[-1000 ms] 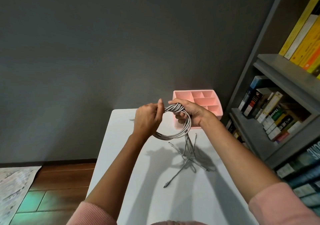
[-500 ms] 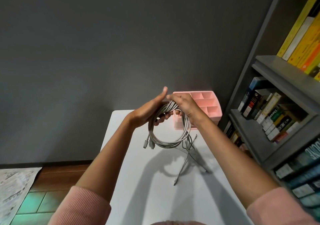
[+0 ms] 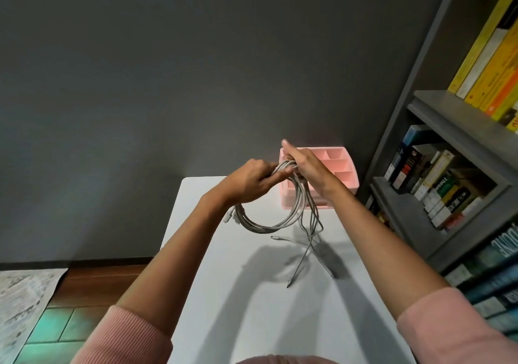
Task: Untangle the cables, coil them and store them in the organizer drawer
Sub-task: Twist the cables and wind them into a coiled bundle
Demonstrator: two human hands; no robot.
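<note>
Head view: left hand (image 3: 249,180) and right hand (image 3: 308,167) meet, both gripping the top of one grey cable coil (image 3: 280,223) above the far counter (image 3: 252,302). Loose ends (image 3: 301,262) trail onto it, number unclear. One pink organizer (image 3: 346,167) sits far right, just behind the hands. Bookshelf (image 3: 448,195) crowds the right edge; floor (image 3: 84,279) lies left.

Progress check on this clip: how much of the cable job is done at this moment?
Done: several grey loops already form a cable coil, hanging over the white table. In hand: the left hand and right hand both grip the coil's top. Left: the loose ends trail onto the table uncoiled, and the visible compartments of the pink organizer hold no cable, so finishing the coil and storing it remain.
</note>
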